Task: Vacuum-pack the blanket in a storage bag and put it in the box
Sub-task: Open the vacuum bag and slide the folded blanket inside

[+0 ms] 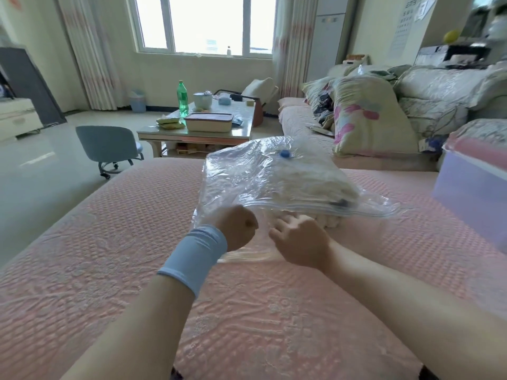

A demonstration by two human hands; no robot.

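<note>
A home living room: a cushioned sofa [356,116], curtains [90,50] framing the window [205,23], and a cluttered coffee table [197,133].

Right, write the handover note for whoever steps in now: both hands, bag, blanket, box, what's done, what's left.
Left hand grips the upper mouth edge of the bag and holds it up.
Right hand reaches into the mouth, fingers against the blanket.
The blanket is mostly inside the bag, which lies on the bed.
The box is at the far right.
Left: tuck in, zip shut, draw air through the valve, box it.
</note>
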